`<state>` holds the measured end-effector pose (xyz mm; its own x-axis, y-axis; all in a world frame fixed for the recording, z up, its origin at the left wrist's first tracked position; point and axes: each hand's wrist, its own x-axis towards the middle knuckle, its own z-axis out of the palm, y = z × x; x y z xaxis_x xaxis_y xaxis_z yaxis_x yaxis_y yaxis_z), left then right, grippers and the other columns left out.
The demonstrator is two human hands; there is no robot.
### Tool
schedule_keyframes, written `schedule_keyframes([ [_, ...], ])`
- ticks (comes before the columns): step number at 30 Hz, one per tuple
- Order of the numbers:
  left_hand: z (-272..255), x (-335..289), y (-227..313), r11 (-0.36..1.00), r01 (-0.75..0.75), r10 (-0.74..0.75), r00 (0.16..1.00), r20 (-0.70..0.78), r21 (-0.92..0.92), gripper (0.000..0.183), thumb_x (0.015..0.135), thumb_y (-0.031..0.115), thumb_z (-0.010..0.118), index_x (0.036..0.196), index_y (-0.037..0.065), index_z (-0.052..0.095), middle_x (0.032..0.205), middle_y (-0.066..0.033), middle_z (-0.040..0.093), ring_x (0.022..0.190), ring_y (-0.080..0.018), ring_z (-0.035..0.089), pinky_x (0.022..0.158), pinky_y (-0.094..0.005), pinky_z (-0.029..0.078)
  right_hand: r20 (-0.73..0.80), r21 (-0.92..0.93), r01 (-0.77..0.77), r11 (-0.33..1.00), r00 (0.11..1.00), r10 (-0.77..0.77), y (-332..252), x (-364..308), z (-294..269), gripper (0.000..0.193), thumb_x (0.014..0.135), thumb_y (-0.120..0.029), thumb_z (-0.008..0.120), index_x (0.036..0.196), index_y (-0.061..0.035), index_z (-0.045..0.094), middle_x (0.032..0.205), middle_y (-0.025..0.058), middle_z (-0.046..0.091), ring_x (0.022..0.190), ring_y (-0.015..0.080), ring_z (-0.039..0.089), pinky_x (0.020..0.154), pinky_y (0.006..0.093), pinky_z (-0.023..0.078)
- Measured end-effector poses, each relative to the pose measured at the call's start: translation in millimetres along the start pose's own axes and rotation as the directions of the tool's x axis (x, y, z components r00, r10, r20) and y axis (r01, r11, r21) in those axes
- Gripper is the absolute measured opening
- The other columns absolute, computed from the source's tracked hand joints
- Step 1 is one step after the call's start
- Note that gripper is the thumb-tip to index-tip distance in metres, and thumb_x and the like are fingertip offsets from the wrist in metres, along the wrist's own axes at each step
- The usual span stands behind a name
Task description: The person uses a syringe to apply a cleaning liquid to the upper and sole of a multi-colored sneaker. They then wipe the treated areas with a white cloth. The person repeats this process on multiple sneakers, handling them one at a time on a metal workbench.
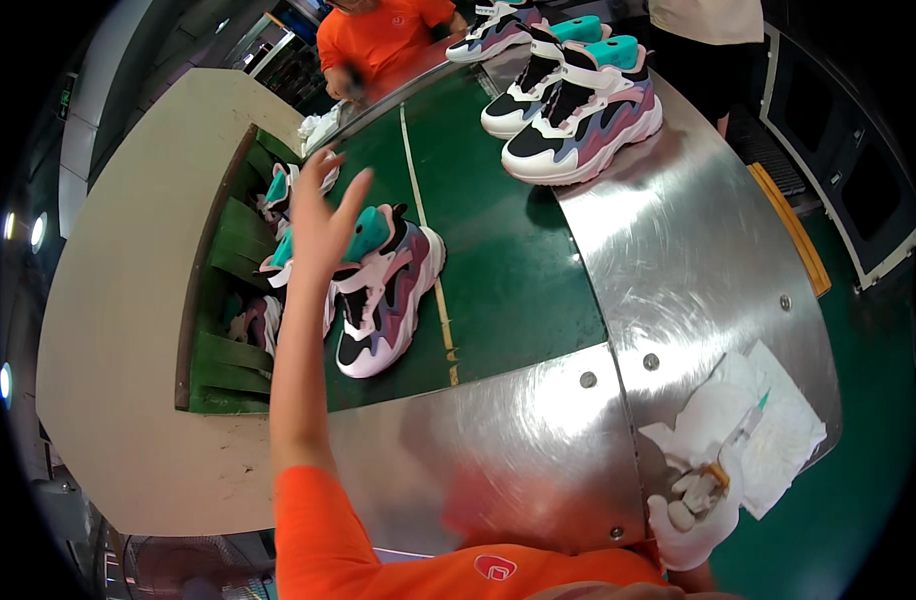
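My left hand (323, 215), bare, reaches over the sneakers at the left with its fingers apart and holds nothing. Below and beside it stands a pink, purple, white and black sneaker (393, 300) with a teal lining, on the green conveyor belt (498, 290). Part of another sneaker behind my wrist is hidden. At the lower right, my right hand (693, 515) wears a white glove, its fingers curled. A clear syringe (746, 425) with a green tip sticks out from it, pointing away over white cloths (778, 440); its lower end is hidden.
More matching sneakers (588, 120) stand at the far right, on the belt's metal edge. Green flaps (238, 240) hang in the opening of a beige housing (128, 250), with sneakers among them. A person in orange (383, 45) is across the belt; another person (706, 20) stands far right.
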<state>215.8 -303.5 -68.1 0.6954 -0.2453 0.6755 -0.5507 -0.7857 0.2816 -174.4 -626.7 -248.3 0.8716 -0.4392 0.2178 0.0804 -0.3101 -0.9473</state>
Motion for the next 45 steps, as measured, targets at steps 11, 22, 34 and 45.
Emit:
schedule_keyframes([
  [11,280,160,2,0.986,0.057,0.034,0.854,0.519,-0.159,0.082,0.069,0.056,0.075,0.128,0.002,0.055,0.121,-0.0211,0.061,0.115,-0.0294,0.058,0.099,-0.0388,0.043,0.089,0.355,-0.416,0.837,0.906,0.413,22,-8,-4,0.066,0.065,-0.016,0.063,0.126,-0.0125,0.039,0.104,0.014,0.055,0.075,0.0194,0.058,0.063,0.0249,0.049],
  [22,190,48,86,0.938,0.147,0.025,0.873,0.486,-0.313,0.066,0.058,0.046,0.082,0.104,0.004,0.062,0.097,-0.0145,0.069,0.09,-0.0279,0.067,0.082,-0.0356,0.05,-0.147,0.301,-0.353,0.886,0.901,0.409,-26,33,1,0.075,0.063,0.004,0.074,0.132,0.0001,0.043,0.107,0.0094,0.053,0.085,0.0167,0.058,0.076,0.0286,0.051],
  [34,17,-101,170,0.991,0.083,-0.019,0.864,0.504,-0.105,0.058,0.063,0.049,0.077,0.096,0.005,0.059,0.094,-0.0145,0.064,0.088,-0.0338,0.063,0.076,-0.0406,0.049,-0.071,0.33,-0.268,0.905,0.949,0.307,-23,55,3,0.062,0.072,-0.003,0.076,0.128,-0.0048,0.049,0.098,0.005,0.057,0.083,0.0133,0.057,0.072,0.0252,0.051],
  [45,-111,-291,205,0.784,0.617,-0.621,0.775,0.118,0.071,0.061,0.081,0.04,0.069,0.12,-0.004,0.052,0.107,-0.0223,0.062,0.099,-0.0379,0.063,0.084,-0.0431,0.048,-0.17,0.023,0.095,0.995,0.981,-0.09,-16,48,2,0.066,0.071,-0.014,0.082,0.125,-0.0009,0.048,0.103,0.0103,0.061,0.081,0.0133,0.062,0.073,0.0274,0.052],
])
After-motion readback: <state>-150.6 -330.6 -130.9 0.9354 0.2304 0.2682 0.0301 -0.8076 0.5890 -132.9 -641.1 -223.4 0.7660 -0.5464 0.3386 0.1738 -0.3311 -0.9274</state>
